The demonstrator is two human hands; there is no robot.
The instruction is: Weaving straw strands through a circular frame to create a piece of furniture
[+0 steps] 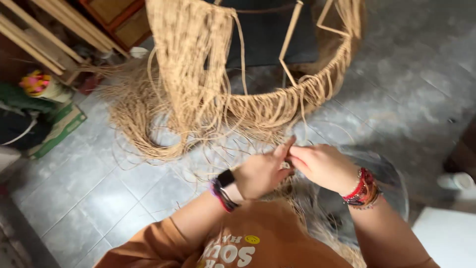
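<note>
My left hand (263, 171) and my right hand (322, 166) meet in front of me, fingertips pinched together on thin tan raffia strands (292, 144). The strands run up to a round frame (317, 79) wrapped and fringed with the same fibre, which hangs just above and beyond my hands. A thick curtain of raffia (188, 54) drapes from the frame's left side and pools in loops on the floor (144, 124). More loose fibre (307, 208) lies in my lap. A dark band sits on my left wrist, several bead bracelets on my right.
Grey tiled floor (99, 193) spreads below. Wooden slats (44, 30) lean at the top left above a cluttered pile with a green box (59, 129). A clear round bowl (391, 183) sits under my right arm. White objects (456, 183) stand at the right edge.
</note>
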